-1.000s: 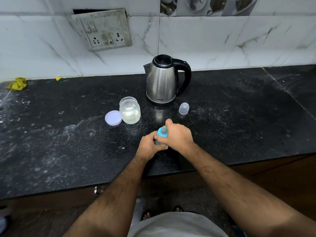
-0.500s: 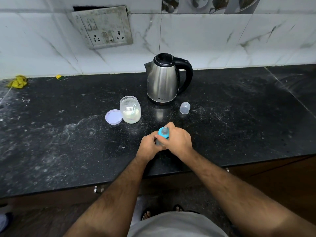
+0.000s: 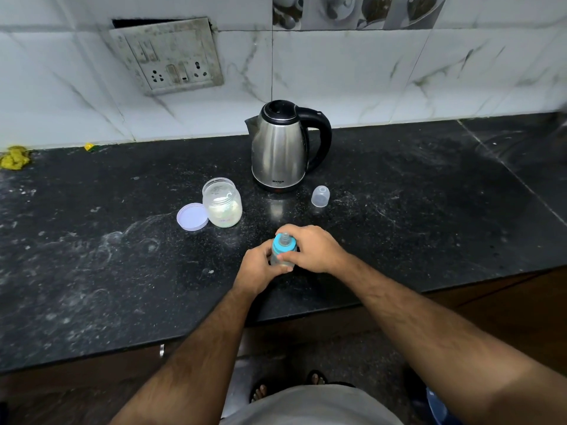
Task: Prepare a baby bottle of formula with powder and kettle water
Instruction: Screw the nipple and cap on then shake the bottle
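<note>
A clear baby bottle [image 3: 283, 261] with a blue teat ring [image 3: 283, 245] stands on the black counter [image 3: 92, 271] near its front edge. My left hand [image 3: 257, 269] wraps the bottle's body from the left. My right hand [image 3: 310, 248] grips the blue ring and teat from the right. Behind them stands a steel kettle [image 3: 280, 148] with a black handle. An open jar of formula powder [image 3: 222, 204] sits to the kettle's left, its lilac lid [image 3: 192, 216] lying beside it. The bottle's clear cap [image 3: 320, 196] stands to the kettle's right.
A tiled wall with a switch and socket plate [image 3: 171, 56] runs behind the counter. A yellow cloth [image 3: 13, 157] lies at the far left against the wall. Below the counter edge I see wooden cabinet fronts and sandalled feet [image 3: 288, 386] on the floor.
Both hands stay on the bottle at the same spot. My right hand has shifted slightly around the blue ring, showing more of it and the teat.
</note>
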